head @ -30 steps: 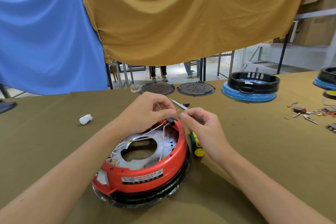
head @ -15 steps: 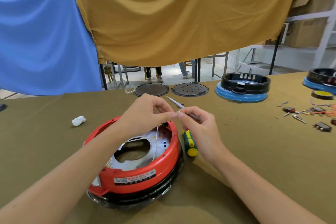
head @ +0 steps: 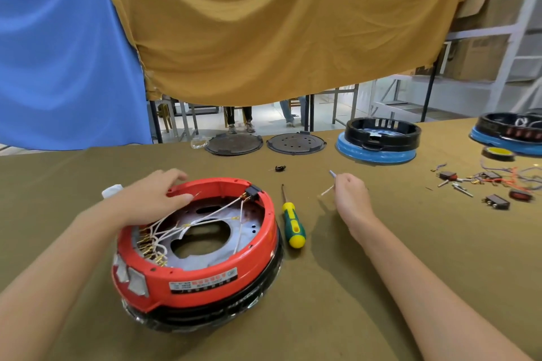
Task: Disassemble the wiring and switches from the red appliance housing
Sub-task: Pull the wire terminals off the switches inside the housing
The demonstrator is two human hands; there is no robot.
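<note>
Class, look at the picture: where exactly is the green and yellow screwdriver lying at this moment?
In the head view the green and yellow screwdriver lies on the table just right of the red appliance housing, tip pointing away, below and left of the right hand.

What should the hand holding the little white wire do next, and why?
Probably set it down on the olive table cloth, over by the loose pile of removed parts. The right hand pinches a short white wire piece clear of the red round housing, while more white wires remain inside, steadied by the left hand.
</note>
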